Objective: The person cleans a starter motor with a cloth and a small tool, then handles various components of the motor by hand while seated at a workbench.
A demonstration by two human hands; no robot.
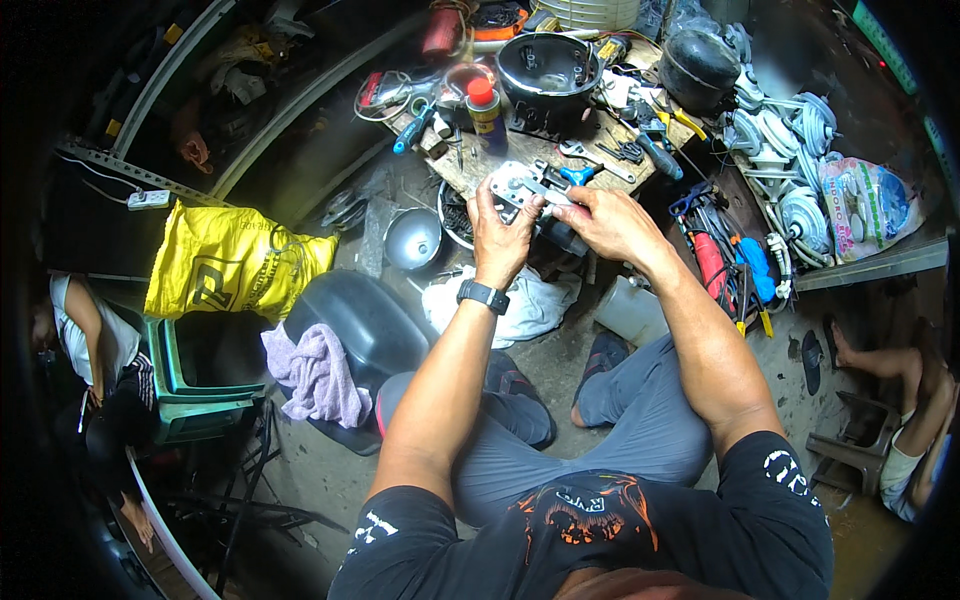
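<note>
My left hand is closed around a silver round metal part with holes, held up over the near edge of the wooden bench. My right hand grips a flat metal tool, its blade lying across the part; its exact kind I cannot make out. Just beyond them lie a blue-handled tool and an adjustable wrench. A spray can with a red cap stands behind my left hand. Farther back is a black pot-like bowl.
Below the bench are a silver bowl and white cloth. Left sit a yellow sack and purple towel. Pliers and other hand tools crowd the right, beside grey metal parts. People sit at both sides.
</note>
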